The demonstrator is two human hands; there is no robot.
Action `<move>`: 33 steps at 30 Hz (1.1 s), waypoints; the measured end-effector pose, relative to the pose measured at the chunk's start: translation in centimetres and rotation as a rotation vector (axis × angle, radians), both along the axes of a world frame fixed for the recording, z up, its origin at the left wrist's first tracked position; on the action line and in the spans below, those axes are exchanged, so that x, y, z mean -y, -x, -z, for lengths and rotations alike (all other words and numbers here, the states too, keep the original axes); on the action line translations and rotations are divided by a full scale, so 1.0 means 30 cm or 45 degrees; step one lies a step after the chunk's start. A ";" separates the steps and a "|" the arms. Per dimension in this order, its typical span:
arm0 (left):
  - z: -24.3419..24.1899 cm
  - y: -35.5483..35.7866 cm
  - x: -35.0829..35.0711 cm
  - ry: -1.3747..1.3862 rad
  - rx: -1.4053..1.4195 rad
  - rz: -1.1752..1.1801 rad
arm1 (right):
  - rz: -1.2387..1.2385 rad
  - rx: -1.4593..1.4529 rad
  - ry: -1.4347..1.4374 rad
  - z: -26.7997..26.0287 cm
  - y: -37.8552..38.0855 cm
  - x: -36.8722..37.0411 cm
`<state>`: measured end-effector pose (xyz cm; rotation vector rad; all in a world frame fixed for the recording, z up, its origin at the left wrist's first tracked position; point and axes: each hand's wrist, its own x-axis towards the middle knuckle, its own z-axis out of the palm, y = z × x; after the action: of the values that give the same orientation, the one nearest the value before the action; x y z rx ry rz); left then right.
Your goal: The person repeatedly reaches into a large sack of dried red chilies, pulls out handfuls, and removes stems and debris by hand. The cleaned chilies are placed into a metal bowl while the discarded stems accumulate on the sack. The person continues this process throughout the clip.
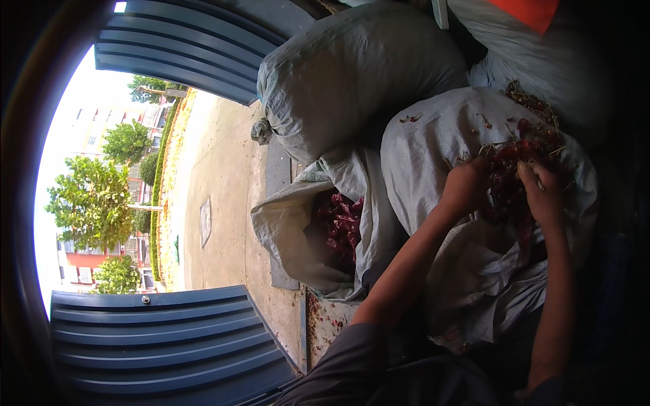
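Observation:
Dark red dried chili peppers [508,172] with bits of stem lie heaped on a white woven sack [416,147] in front of me. My left hand [466,183] is closed at the near left side of the heap, its fingertips among the stems. Beside it, my right hand [541,188] is bent over the peppers, thumb against the fingers, with a small pale bit that looks like a stem between them. Further left, an open woven sack [279,218] holds more red peppers [341,223]. Shadow hides much of the heap's right side.
A full, tied woven sack [355,76] lies beyond the open one, and another full sack [538,66] is at the upper right. Blue corrugated metal door leaves [167,340] flank the opening at left. Pepper scraps [325,325] litter the floor near the threshold.

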<state>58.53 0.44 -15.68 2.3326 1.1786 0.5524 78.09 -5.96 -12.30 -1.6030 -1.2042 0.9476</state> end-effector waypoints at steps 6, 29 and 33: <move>-0.169 0.001 0.065 1.228 1.205 -0.125 | -0.152 -0.036 -0.168 -0.025 0.098 0.023; -0.108 0.013 0.038 0.620 0.811 -0.003 | 0.181 -0.111 -0.105 -0.018 0.057 0.014; -0.094 0.039 0.011 1.433 1.502 -0.188 | 0.158 -0.132 -0.073 -0.034 0.050 0.008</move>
<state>57.37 0.11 -12.86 0.7064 0.7028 0.8245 76.59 -6.21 -11.27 -1.5456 -1.0401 0.8977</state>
